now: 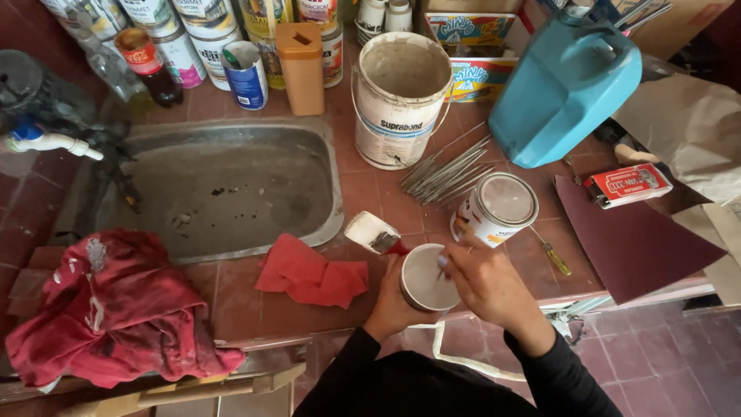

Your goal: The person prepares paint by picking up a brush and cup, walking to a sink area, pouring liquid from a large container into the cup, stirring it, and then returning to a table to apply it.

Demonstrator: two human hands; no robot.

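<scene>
My left hand point(392, 303) is wrapped around a small round tin point(426, 276) with a pale inside, held at the front edge of the red tiled counter point(231, 297). My right hand point(485, 279) reaches over the tin's rim, its fingers pinched on a thin metal rod point(445, 255) that dips into the tin. A paintbrush point(374, 232) with a red handle lies just behind the tin. A closed small paint can point(495, 208) stands to the right of it.
A metal sink point(224, 185) lies left, red cloths point(312, 274) point(116, 309) beside it. Behind stand a white bucket point(400, 96), a blue jerrycan point(567, 85), a bundle of metal rods point(446, 171), several cans and bottles. A screwdriver point(553, 253), dark red sandpaper sheet point(633, 239) and small red box point(627, 184) sit right.
</scene>
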